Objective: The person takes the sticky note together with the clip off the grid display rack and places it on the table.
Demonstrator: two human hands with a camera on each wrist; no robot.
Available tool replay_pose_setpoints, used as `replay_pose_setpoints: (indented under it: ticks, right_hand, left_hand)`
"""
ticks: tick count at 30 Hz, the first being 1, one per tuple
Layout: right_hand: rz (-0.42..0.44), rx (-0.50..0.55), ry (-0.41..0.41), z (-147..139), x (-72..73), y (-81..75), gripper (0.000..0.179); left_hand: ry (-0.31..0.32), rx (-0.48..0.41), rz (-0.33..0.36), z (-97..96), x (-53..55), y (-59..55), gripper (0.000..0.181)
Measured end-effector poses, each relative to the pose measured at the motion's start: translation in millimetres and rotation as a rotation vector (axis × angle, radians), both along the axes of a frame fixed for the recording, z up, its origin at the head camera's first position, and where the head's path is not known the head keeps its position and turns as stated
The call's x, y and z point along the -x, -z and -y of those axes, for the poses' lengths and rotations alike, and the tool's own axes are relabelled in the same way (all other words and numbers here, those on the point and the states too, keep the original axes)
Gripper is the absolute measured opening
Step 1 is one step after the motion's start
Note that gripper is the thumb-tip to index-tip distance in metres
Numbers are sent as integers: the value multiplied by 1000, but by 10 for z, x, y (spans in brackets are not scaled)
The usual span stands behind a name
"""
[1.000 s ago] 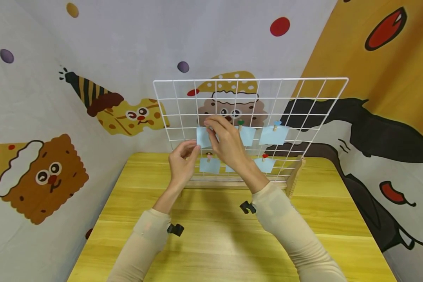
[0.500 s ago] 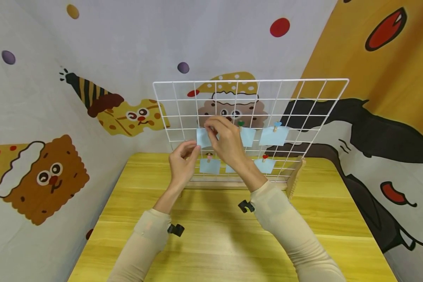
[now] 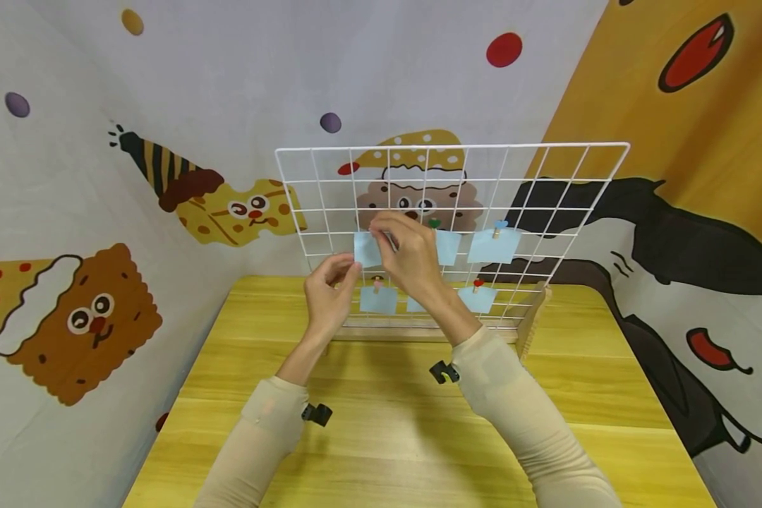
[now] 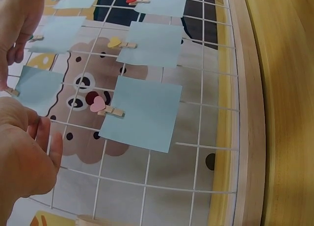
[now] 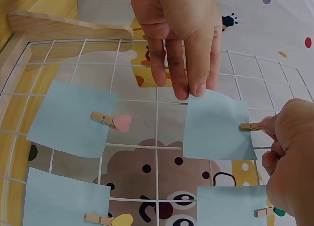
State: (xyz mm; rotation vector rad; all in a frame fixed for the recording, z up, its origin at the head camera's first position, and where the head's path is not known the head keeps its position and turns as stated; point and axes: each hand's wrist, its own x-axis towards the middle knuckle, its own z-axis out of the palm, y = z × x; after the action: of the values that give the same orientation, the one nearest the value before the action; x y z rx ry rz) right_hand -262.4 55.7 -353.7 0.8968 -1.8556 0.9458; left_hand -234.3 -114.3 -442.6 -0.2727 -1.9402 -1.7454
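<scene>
A light blue paper note (image 5: 216, 130) lies against the white wire grid (image 3: 330, 207) in the upper row at left. My left hand (image 3: 330, 293) pinches its lower left edge between thumb and fingertips. At the note's top edge, my right hand (image 3: 413, 254) pinches a small wooden clothespin (image 5: 250, 126), whose jaws sit over the paper. The right fingers cover the clothespin's outer end. Below hangs another note (image 4: 142, 118) under a clothespin with a pink heart (image 4: 98, 104). To the right, a note (image 5: 230, 201) hangs from a green-heart clothespin (image 5: 267, 212), partly behind the right hand in the head view.
More blue notes hang on the grid, including one with a blue-heart clip (image 3: 498, 227) and one with a red-heart clip (image 3: 477, 283). A wooden base (image 3: 419, 331) holds the grid upright on the wooden table (image 3: 368, 437). Cartoon-printed cloth (image 3: 228, 92) hangs behind.
Both hands stay at the same note. The right fingertips have shifted very slightly at its top edge, while the left hand keeps its place.
</scene>
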Motion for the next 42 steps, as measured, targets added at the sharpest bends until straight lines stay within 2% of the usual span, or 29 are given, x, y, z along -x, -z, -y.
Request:
replay_pose_setpoints:
  ticks: [19, 23, 31, 42]
  right_hand:
    - [-15, 46, 0, -15, -20, -11, 6]
    - [-16, 73, 5, -16, -43, -42, 6]
    - [73, 92, -40, -47, -106, -29, 5]
    - [134, 106, -90, -181, -250, 69, 6]
  left_hand:
    - [-20, -9, -30, -11, -20, -14, 17]
    - [-26, -3, -14, -2, -38, -2, 17]
    - [-28, -14, 25, 56, -84, 51, 18]
    - [-46, 9, 81, 200, -241, 169, 18]
